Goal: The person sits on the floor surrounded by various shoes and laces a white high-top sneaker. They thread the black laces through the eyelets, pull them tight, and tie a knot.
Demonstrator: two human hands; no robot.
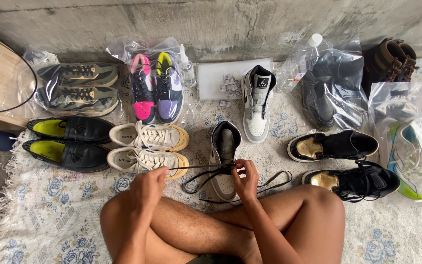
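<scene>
On the flowered rug (50, 215), before the crossed legs, stands a grey high-top shoe (223, 161). Both hands pinch its black lace (191, 167): left hand (148, 183) pulling it taut leftward, right hand (245, 177) at the eyelets. Lacing looks partly done; loose ends trail beside the shoe.

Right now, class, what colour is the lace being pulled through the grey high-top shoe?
Black lace, seen best in the head view.

The grey high-top sneaker (224, 161) has its toe hidden behind the hands, and the small grey pieces (229, 85) are perhaps clips.
</scene>
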